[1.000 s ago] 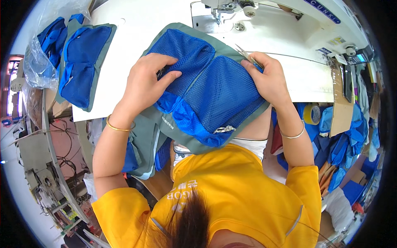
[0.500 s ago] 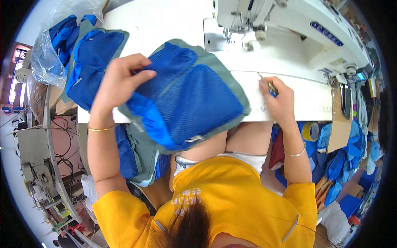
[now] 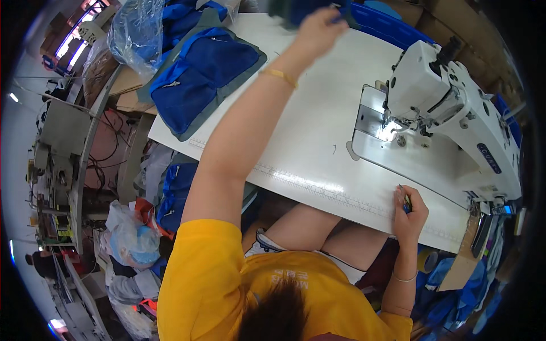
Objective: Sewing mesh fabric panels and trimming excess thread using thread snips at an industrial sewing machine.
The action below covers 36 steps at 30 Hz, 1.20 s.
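Observation:
Stretched out to the far side of the white sewing table (image 3: 318, 113), my left hand (image 3: 319, 33) grips a blue and grey fabric piece (image 3: 290, 10). That piece is smeared by motion and partly cut off by the top of the picture. My right hand (image 3: 410, 215) rests near the table's front edge, closed on a small pointed tool with blue on it (image 3: 406, 206), which looks like thread snips. Another blue mesh piece with grey edging (image 3: 199, 77) lies flat at the table's left.
On the right stands a white sewing machine (image 3: 432, 79), its needle area lit. A blue crate (image 3: 392, 25) sits behind the table. A clear plastic bag (image 3: 135, 37) with blue pieces lies at the far left. Blue cloth (image 3: 455, 278) hangs below the table on the right.
My left hand has carried the fabric piece from the table's front to its far edge. The view has turned, and my right hand still holds the small tool near the front edge.

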Each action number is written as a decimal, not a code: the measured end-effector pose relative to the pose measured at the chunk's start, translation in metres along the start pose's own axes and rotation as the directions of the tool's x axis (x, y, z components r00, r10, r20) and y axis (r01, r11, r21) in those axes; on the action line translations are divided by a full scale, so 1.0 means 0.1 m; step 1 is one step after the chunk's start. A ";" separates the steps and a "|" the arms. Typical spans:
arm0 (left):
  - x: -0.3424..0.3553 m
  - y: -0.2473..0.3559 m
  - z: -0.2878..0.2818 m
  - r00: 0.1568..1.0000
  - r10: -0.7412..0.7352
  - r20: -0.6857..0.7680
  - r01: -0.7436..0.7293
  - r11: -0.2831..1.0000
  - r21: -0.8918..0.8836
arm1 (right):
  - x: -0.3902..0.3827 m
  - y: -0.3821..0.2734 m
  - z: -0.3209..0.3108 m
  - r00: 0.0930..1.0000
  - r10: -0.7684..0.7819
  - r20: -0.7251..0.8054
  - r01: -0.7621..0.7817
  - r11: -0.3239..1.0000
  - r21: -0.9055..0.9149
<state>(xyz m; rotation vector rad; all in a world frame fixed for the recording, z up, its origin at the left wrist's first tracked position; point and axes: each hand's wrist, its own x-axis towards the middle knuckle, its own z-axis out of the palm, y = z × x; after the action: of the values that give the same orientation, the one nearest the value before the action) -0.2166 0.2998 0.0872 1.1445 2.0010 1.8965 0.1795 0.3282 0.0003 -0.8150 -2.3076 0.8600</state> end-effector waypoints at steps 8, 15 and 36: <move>-1.99 0.06 -1.05 0.982 0.093 0.163 -0.154 0.897 0.414 | 0.00 -0.02 0.01 0.999 0.013 0.037 -0.016 0.998 0.066; -3.15 -0.18 -2.64 0.780 0.205 -0.591 0.308 0.696 0.649 | -0.05 0.04 0.00 0.999 -0.014 0.048 0.013 0.999 0.037; -4.99 -0.96 -2.80 0.829 -0.422 -0.367 0.380 -0.057 0.923 | -0.07 0.10 0.02 1.000 0.001 0.020 0.001 0.995 -0.099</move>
<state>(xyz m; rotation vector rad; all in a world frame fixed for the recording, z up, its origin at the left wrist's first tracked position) -0.0738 -0.2154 -0.1375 0.4078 3.1235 -0.1232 0.1863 0.3289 -0.0093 -0.8523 -2.3831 0.7624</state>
